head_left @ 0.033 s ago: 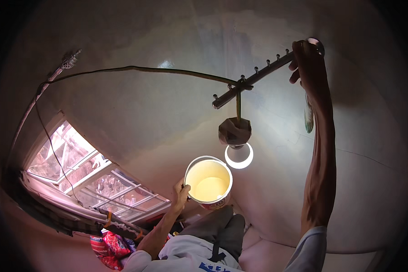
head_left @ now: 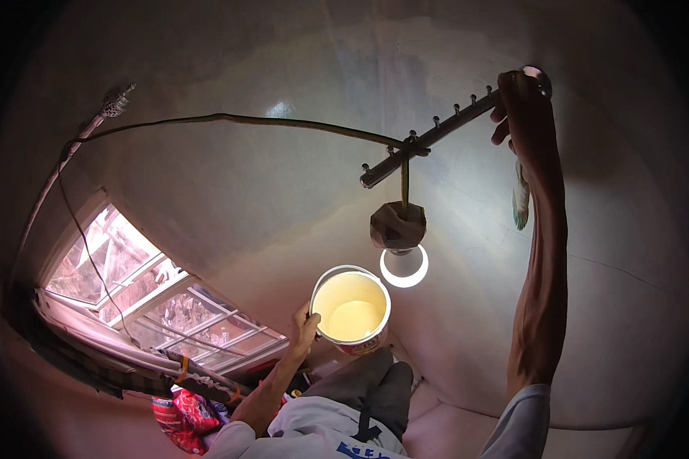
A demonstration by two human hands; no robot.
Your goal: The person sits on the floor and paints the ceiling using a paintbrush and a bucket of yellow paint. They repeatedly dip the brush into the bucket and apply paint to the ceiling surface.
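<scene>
- Two hands are at work below a plastered ceiling [head_left: 283,176].
- Left hand [head_left: 305,330] grips the rim of a paint bucket [head_left: 351,312], fingers curled over the near edge. The bucket sits low in the view, just below a lit ring lamp [head_left: 406,268].
- Bucket holds pale yellow paint, roughly half full. Judged heavy and prone to sloshing; keep it level. The rim hold is likely slippery if wet; support under the base is safer.
- Right hand [head_left: 522,103] is raised overhead and closed around a brush handle [head_left: 540,76] pressed to the ceiling, beside the far end of a dark hook rail [head_left: 429,141].
- Ceiling cable [head_left: 230,118] runs from the rail toward a window [head_left: 130,298] at the lower left.
</scene>
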